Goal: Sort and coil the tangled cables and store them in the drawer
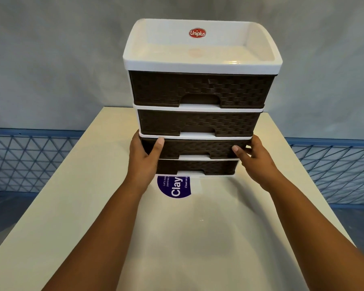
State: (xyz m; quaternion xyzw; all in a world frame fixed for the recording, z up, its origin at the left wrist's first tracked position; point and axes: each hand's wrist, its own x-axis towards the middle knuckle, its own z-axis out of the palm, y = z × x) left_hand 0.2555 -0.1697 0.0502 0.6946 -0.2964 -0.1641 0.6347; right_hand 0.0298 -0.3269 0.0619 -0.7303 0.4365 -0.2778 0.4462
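A white plastic drawer unit [202,66] with several dark brown woven-pattern drawers stands on the cream table [51,217]. All drawers look closed. My left hand [144,156] grips the unit's left side at the third drawer [195,147], thumb across the drawer front. My right hand [253,158] grips the right side at the same height, thumb on the front. No cables are in view.
A purple round sticker [174,186] reading "Clay" lies on the table just in front of the unit. A grey wall is behind, with blue wire-mesh fencing [29,160] to the left and right of the table.
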